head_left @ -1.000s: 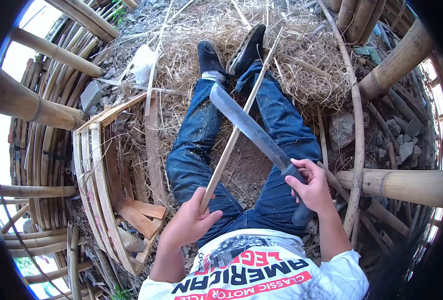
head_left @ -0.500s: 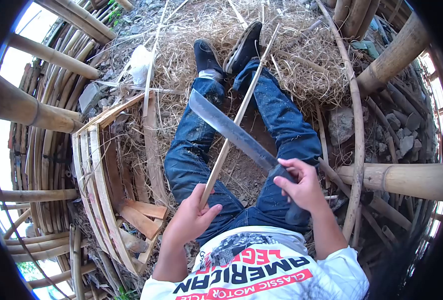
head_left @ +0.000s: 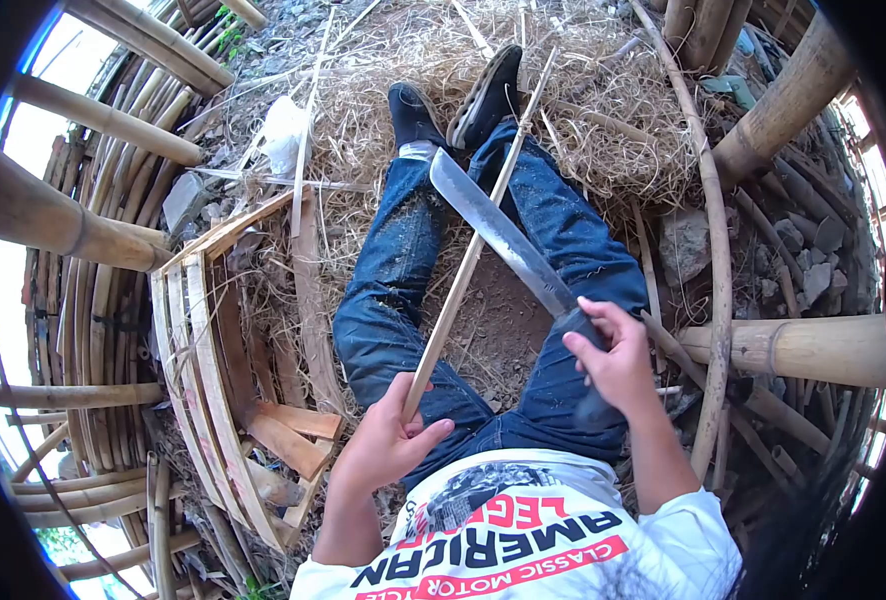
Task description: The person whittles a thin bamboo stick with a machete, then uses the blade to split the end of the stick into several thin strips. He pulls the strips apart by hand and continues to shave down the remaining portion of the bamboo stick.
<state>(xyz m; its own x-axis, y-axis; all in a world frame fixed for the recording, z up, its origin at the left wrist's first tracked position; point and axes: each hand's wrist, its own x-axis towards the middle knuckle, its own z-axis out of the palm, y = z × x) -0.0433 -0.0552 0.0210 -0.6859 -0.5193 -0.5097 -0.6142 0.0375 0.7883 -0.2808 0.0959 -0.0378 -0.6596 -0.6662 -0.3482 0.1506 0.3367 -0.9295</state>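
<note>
Head cam view: I'm sitting on the dirt with both legs stretched out. My left hand [head_left: 388,440] sits low near my lap, fingers wrapped round the bottom end of one thin bamboo strip [head_left: 473,250], which slants up and away between my legs toward my two shoes [head_left: 458,100]. My right hand [head_left: 618,365] is out over my right thigh, fist closed tight on the handle of one big knife [head_left: 503,235]. Its blade angles up-left and crosses the strip, touching it around mid-length. One bent bamboo frame [head_left: 208,370] lies just left of my leg.
</note>
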